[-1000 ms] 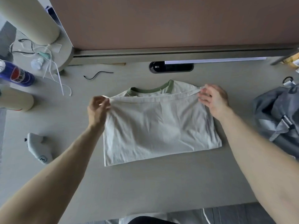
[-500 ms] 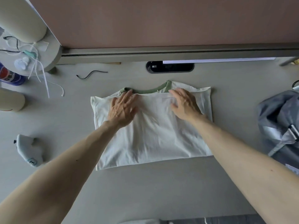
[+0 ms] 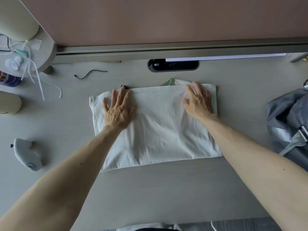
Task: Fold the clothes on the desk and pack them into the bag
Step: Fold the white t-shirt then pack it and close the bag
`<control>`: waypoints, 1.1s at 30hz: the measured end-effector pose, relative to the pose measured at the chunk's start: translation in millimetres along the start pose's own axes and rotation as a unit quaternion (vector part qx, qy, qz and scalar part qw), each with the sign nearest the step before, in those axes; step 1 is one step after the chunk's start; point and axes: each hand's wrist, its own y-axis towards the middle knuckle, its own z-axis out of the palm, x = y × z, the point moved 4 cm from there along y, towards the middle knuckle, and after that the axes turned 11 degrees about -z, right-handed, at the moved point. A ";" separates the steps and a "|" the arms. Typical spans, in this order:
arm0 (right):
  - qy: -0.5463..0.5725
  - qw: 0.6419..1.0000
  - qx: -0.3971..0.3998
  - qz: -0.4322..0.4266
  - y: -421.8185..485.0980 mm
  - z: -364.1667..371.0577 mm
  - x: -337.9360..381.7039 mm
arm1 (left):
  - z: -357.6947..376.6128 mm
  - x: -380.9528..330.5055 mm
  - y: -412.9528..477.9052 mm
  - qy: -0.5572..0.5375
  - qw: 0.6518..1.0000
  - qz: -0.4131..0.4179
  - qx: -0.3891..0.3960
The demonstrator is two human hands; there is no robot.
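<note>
Folded white shirt [image 3: 158, 130] lies on the desk [image 3: 166, 189]; left hand [image 3: 119, 110] and right hand [image 3: 198, 102] press it flat, fingers spread, grey bag [image 3: 286, 120] nearby.

On my feed the grey bag [image 3: 286, 120] gets chopped by the right edge and the blue can [image 3: 9, 80] by the left, label unreadable. The green collar [image 3: 168, 82] is mostly buried under the folded white shirt [image 3: 158, 130].
</note>
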 end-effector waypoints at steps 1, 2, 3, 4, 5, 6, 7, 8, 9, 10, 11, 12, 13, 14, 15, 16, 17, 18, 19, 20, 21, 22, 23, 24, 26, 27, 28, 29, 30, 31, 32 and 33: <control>-0.004 1.000 0.021 0.011 -1.8 0.4 1.6 | -2.0 7.6 -2.7 -0.005 1.000 -0.009 -0.003; -0.004 0.999 0.032 0.016 -5.8 0.4 5.3 | -4.4 16.3 -7.1 -0.012 1.000 -0.027 -0.006; -0.005 1.000 0.029 0.012 -12.3 -1.4 12.0 | -6.8 25.4 -13.6 -0.027 0.998 -0.055 -0.009; -0.007 1.000 0.023 -0.001 -20.9 -3.1 21.7 | -7.2 36.0 -22.2 -0.048 0.995 -0.089 -0.010; -0.011 0.999 0.025 -0.021 -31.6 -1.5 33.9 | -7.6 46.9 -33.3 -0.074 0.989 -0.129 -0.010; -0.017 0.998 0.037 -0.042 -44.6 5.2 46.0 | -8.0 57.9 -46.7 -0.101 0.979 -0.174 -0.013; -0.022 0.997 0.050 -0.060 -59.5 14.3 56.7 | -9.4 67.6 -61.0 -0.127 0.967 -0.218 -0.022; -0.022 0.996 0.063 -0.067 -74.4 23.9 64.9 | -8.7 76.5 -75.3 -0.153 0.955 -0.253 -0.033; -0.016 0.995 0.081 -0.062 -87.1 33.3 70.0 | -8.8 81.9 -89.6 -0.183 0.943 -0.276 -0.038; -0.013 0.994 0.097 -0.053 -96.5 41.9 71.7 | -7.8 85.3 -101.9 -0.220 0.931 -0.289 -0.033; -0.015 0.994 0.105 -0.042 -102.6 47.6 72.5 | -6.1 86.8 -111.9 -0.254 0.921 -0.294 -0.019; -0.021 0.994 0.104 -0.033 -106.3 50.2 73.4 | -3.4 87.2 -120.0 -0.279 0.914 -0.295 0.005; -0.027 0.994 0.103 -0.026 -108.0 50.8 74.9 | -2.0 86.6 -126.4 -0.294 0.909 -0.292 0.030; -0.035 0.994 0.097 -0.024 -108.9 50.6 76.5 | 0.9 87.6 -130.8 -0.307 0.906 -0.286 0.051; -0.038 0.994 0.097 -0.025 -110.3 51.7 77.4 | 3.6 88.8 -134.2 -0.325 0.901 -0.277 0.073; -0.041 0.994 0.101 -0.028 -112.7 52.6 77.7 | 4.4 89.2 -137.2 -0.349 0.892 -0.268 0.098; -0.044 0.993 0.106 -0.033 -116.1 53.2 78.2 | 3.8 90.1 -139.0 -0.376 0.881 -0.261 0.119; -0.046 0.992 0.110 -0.034 -119.2 54.8 78.2 | 3.8 92.4 -140.6 -0.399 0.870 -0.254 0.137; -0.046 0.992 0.114 -0.032 -122.7 56.6 78.0 | 3.5 95.0 -142.0 -0.423 0.860 -0.244 0.150; -0.046 0.991 0.119 -0.028 -127.5 57.9 78.5 | 3.1 97.5 -143.9 -0.443 0.851 -0.234 0.162; -0.046 0.991 0.120 -0.025 -132.7 58.6 79.6 | 2.3 100.0 -145.9 -0.457 0.845 -0.221 0.168; -0.044 0.992 0.118 -0.025 -138.4 59.7 81.1 | 1.5 102.1 -148.4 -0.463 0.844 -0.206 0.177; -0.042 0.991 0.121 -0.027 -144.2 60.6 82.9 | -0.4 103.0 -151.6 -0.469 0.842 -0.191 0.187; -0.042 0.991 0.127 -0.030 -150.8 61.7 84.8 | -1.6 103.8 -155.1 -0.480 0.838 -0.174 0.194; -0.041 0.989 0.141 -0.033 -165.4 63.5 89.1 | -9.1 102.3 -163.5 -0.502 0.828 -0.150 0.202; -0.040 0.988 0.144 -0.034 -172.8 65.0 90.7 | -13.3 100.3 -165.5 -0.510 0.826 -0.135 0.200; -0.036 0.988 0.144 -0.036 -178.8 66.4 92.6 | -17.4 98.0 -166.2 -0.513 0.828 -0.115 0.196; -0.029 0.989 0.138 -0.039 -183.5 65.9 93.8 | -22.2 93.6 -165.3 -0.515 0.829 -0.093 0.197; -0.021 0.990 0.128 -0.046 -186.4 67.0 94.1 | -26.4 89.4 -164.5 -0.509 0.834 -0.077 0.200; -0.012 0.992 0.118 -0.052 -187.6 65.8 94.5 | -30.7 84.9 -163.0 -0.499 0.840 -0.063 0.201; 0.002 0.993 0.108 -0.054 -187.4 63.8 94.2 | -37.3 79.0 -161.2 -0.490 0.847 -0.051 0.200; 0.027 0.994 0.095 -0.056 -186.0 59.9 94.2 | -45.2 70.8 -159.6 -0.478 0.854 -0.036 0.200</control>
